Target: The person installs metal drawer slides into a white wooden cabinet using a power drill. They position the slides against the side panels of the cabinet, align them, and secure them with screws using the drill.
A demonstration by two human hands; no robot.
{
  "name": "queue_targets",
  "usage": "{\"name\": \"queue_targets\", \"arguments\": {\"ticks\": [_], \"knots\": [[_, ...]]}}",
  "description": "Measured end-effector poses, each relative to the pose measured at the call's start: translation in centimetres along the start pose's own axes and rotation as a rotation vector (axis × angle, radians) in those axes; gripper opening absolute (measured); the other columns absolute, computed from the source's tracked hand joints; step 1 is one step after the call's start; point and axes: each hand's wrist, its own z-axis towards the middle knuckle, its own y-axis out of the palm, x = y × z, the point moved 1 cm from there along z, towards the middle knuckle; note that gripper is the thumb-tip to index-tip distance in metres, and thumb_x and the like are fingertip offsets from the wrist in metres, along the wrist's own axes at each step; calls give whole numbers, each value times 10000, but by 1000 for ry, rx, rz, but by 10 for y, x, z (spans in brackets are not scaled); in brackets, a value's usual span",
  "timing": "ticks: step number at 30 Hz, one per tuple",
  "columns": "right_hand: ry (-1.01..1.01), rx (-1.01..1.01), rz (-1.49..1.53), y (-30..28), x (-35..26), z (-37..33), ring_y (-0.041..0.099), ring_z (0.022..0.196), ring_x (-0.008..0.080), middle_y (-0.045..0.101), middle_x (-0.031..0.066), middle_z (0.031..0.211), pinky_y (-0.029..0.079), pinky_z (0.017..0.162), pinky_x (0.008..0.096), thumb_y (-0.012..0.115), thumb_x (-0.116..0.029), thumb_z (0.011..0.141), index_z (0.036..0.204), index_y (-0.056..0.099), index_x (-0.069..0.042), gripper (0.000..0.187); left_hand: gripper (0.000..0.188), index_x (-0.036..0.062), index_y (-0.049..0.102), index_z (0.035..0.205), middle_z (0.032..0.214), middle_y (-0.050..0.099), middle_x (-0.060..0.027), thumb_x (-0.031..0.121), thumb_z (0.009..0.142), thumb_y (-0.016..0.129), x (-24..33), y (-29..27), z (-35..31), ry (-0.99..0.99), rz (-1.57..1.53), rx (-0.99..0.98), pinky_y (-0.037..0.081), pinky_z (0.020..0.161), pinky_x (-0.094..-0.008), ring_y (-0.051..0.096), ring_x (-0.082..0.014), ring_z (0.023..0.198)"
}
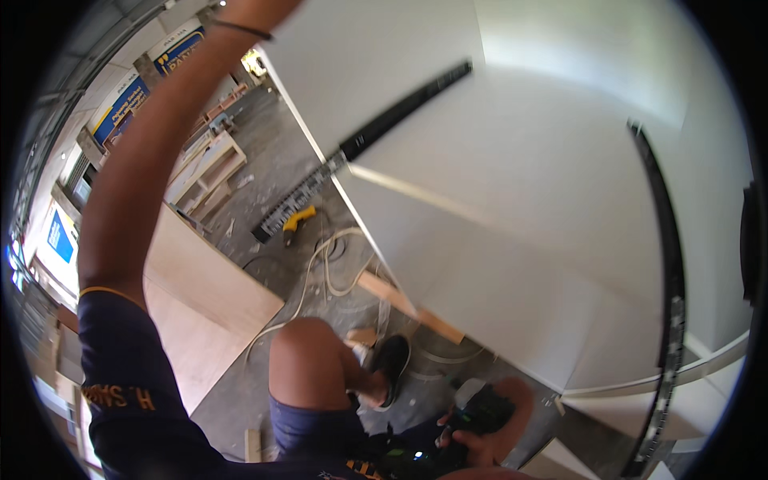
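Observation:
My left arm reaches up along the left side. Only the base of my left hand (264, 10) shows past a dark wristband, and its fingers lie beyond the top edge. Low in front of my body, my right hand (474, 445) is wrapped round a dark cordless drill (480, 406). Ahead stands a white cabinet panel (512, 160) with a black drawer slide (408, 108) on it. That slide's extended metal rail (300, 196) juts past the panel's edge. A second black drawer slide (668, 240) runs along the right side, also pulled out toward me.
A yellow hand tool (299, 222) lies on the concrete floor beside a pale looped cable (326, 260). A wooden strip (412, 306) rests by the cabinet's lower edge. At left is a plywood sheet (204, 296), with unfinished furniture (206, 172) behind. My bent knee (308, 352) is close below.

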Motion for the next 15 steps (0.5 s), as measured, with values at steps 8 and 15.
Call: {"name": "queue_targets", "arguments": {"ticks": [8, 15], "knots": [[-157, -96, -665, -4, -55, 38, 644, 706, 305, 601, 208, 899, 547, 655, 420, 691, -27, 723, 1128, 473, 20, 462, 254, 23, 579, 935, 868, 579, -143, 216, 819, 698, 10, 6, -16, 25, -204, -27, 466, 697, -407, 571, -342, 806], [-513, 434, -987, -21, -42, 20, 643, 682, 307, 612, 202, 899, 558, 602, 413, 638, 5, 682, 1143, 449, 12, 498, 253, 55, 585, 911, 839, 559, -103, 258, 809, 696, 9, 13, -19, 31, -276, -38, 436, 659, -420, 552, -310, 786]]}}
